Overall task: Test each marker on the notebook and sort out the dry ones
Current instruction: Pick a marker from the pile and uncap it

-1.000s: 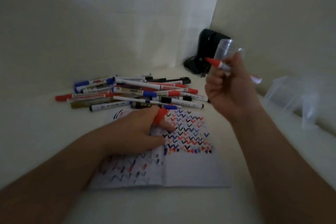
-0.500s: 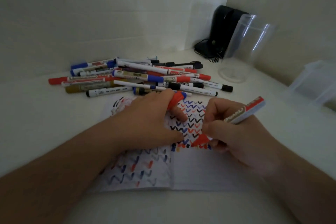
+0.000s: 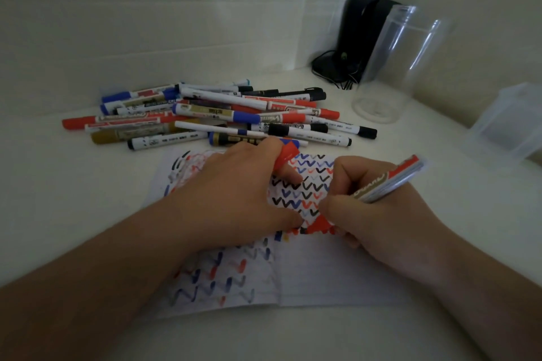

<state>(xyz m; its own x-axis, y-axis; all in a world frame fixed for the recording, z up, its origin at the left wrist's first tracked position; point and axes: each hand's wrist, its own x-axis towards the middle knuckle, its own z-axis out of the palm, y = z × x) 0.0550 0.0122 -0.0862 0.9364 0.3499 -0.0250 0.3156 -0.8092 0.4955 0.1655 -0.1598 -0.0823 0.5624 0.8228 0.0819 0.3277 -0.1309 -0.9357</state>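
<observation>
Markers [image 3: 211, 114], capped, lie heaped in a pile to the far left and beyond both of my grips, long axes mostly crosswise to my view. Barrels are white with red, blue, black or gold ends; none of them is touched.

My left hand [image 3: 234, 193] rests on the notebook [image 3: 337, 278], fingers curled, pinning the left page. A red cap [image 3: 286, 155] is held between its fingers at the far side of the hand.

Immediately right of that hand, and nearly touching it, is the working point. My right hand [image 3: 378, 214] grips the red marker [image 3: 387, 182] in a writing hold, fingers wrapped round the barrel. The long axis runs from the red tip, low and left of the grip and apparently on the paper, up and away to the right past the knuckles. The tip sits at the near end of the rows of red, blue and black zigzag marks; blank ruled paper lies nearer me, below the grip.

Judgement: the next stroke depends on the tip travelling over that blank area, and the right hand alone is placed for it.

Farther right stand a clear jar [image 3: 390, 67] and a clear plastic box [image 3: 510, 123], well apart from the grip.
</observation>
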